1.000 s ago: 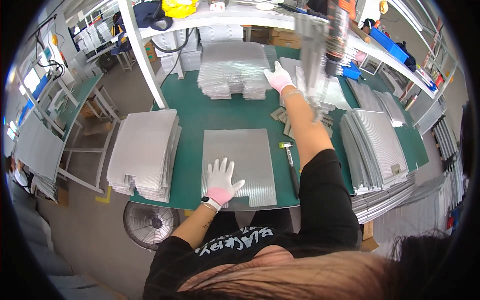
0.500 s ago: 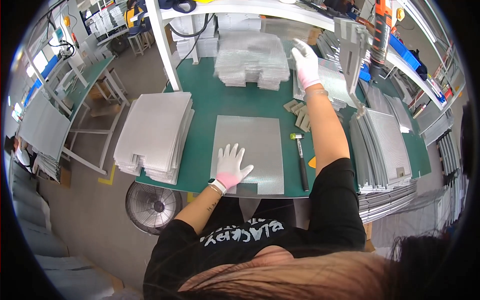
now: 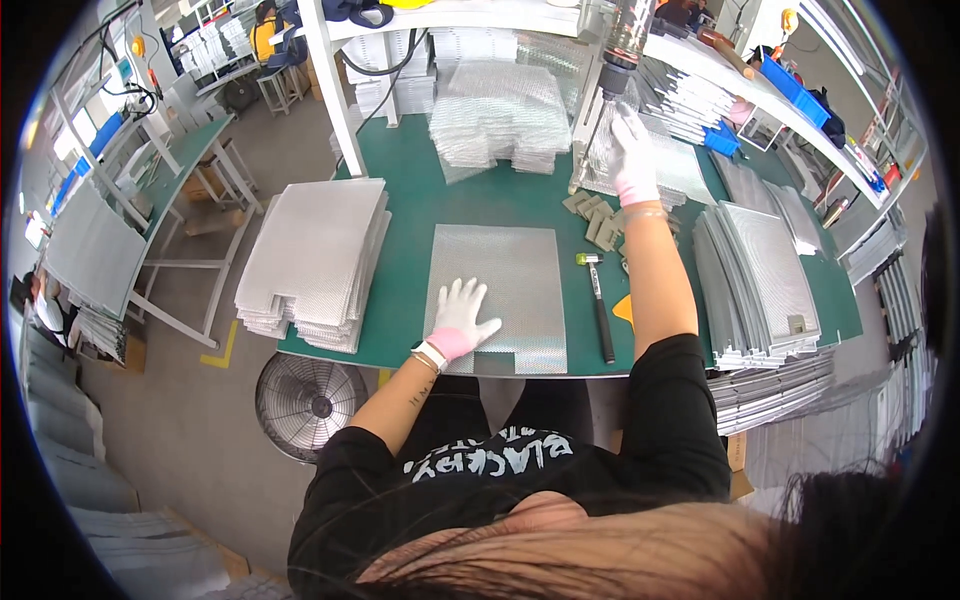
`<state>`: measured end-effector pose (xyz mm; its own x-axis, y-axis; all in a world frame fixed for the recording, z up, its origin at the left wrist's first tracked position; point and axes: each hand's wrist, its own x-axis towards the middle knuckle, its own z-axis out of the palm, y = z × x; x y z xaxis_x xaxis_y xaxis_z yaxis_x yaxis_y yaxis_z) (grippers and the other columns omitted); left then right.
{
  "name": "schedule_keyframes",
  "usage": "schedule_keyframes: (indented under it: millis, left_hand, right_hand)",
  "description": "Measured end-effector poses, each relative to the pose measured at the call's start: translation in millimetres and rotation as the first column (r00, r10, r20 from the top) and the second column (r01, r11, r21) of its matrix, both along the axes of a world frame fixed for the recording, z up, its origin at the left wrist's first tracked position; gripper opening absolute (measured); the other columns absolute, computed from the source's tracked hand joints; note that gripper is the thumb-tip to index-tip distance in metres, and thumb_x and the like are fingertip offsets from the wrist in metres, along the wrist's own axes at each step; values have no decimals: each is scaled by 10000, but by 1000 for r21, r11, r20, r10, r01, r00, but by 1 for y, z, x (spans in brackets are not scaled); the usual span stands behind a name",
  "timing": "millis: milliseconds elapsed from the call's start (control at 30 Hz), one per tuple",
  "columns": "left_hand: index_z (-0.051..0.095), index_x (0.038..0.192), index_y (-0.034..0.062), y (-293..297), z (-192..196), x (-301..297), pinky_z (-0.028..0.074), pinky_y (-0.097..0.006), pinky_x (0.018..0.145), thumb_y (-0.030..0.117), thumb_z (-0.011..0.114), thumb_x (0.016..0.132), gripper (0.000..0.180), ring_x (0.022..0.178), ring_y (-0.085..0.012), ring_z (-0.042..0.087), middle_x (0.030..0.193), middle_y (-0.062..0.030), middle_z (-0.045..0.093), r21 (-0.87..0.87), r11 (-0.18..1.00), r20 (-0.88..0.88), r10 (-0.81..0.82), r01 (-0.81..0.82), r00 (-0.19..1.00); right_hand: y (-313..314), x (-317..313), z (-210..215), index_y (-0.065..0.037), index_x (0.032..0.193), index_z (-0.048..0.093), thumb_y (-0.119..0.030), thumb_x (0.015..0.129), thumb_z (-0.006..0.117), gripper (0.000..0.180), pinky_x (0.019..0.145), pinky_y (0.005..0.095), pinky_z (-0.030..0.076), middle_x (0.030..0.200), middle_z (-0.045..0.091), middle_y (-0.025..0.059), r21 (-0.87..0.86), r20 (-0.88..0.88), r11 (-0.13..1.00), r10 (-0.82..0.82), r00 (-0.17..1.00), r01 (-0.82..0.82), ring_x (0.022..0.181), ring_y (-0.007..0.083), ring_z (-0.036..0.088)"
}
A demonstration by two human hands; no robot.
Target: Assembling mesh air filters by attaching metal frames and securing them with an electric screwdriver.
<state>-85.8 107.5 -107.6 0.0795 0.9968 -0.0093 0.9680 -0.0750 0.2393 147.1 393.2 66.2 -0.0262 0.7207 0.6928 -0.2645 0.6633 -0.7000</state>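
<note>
Head view, as it reaches me at my remote post:
Item: one rectangular grey sheet of finely textured, metallic-looking material (image 3: 522,270), notched at its near edge, lying flat at the front middle of the green surface (image 3: 410,205).
Item: left hand (image 3: 460,315), white-gloved with a pink cuff, palm down on that sheet, fingers spread, grasping nothing.
Item: right hand (image 3: 633,160), gloved alike, well apart from the left, raised over the rear right, near a dark hanging power driver (image 3: 622,65); I cannot tell whether its fingers grip anything.
Item: one black-handled hammer with a yellow-green tip (image 3: 602,318), right of the sheet.
Item: small flat grey-beige pieces (image 3: 603,225), loosely heaped behind the hammer.
Item: stacks of similar silvery sheets, left (image 3: 315,235), rear (image 3: 500,115) and right (image 3: 768,275).
</note>
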Motion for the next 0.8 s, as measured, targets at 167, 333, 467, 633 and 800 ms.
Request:
schedule_keyframes:
  millis: [167,333,467,633,800]
  left_hand:
    - [315,1478,-22,-26,15,-34,315,-431,1148,389,323,1054,591,1367,-340,405,1522,-188,366,89,896,985,-143,-436,-93]
    - [323,1487,4,-106,82,-47,528,-363,829,450,525,958,721,939,-227,654,1277,-157,608,40,949,998,-56,-312,-42]
    - [400,1417,-3,-111,59,-31,534,-375,691,304,720,841,727,767,-271,676,947,-151,687,66,869,546,380,-490,747]
    - [432,1379,0,-87,33,-32,525,-427,700,255,726,831,672,773,-360,656,852,-170,660,91,886,433,375,-454,819]
    - [394,1408,-1,-76,22,-37,528,-437,773,288,708,847,704,882,-382,659,976,-216,669,33,902,377,389,-431,841]
  right_hand:
    - [-120,12,-40,35,1281,581,-192,874,656,472,986,324,440,1233,620,123,-334,98,941,100,990,-62,1133,206,573]
    - [-280,30,-112,30,1208,643,-20,859,644,353,875,254,492,1079,676,79,-337,444,937,76,893,88,943,113,611]
    - [-315,23,-126,30,1177,644,-11,849,651,331,927,307,505,1154,689,142,-507,550,825,89,830,247,1044,215,668]
    - [-292,17,-135,11,1251,602,-90,846,647,420,944,353,500,1177,660,205,-341,736,876,24,676,341,1098,327,645]
    - [-283,15,-151,-2,1262,595,-128,856,645,428,974,367,485,1212,645,205,-279,798,888,2,602,366,1132,333,624]
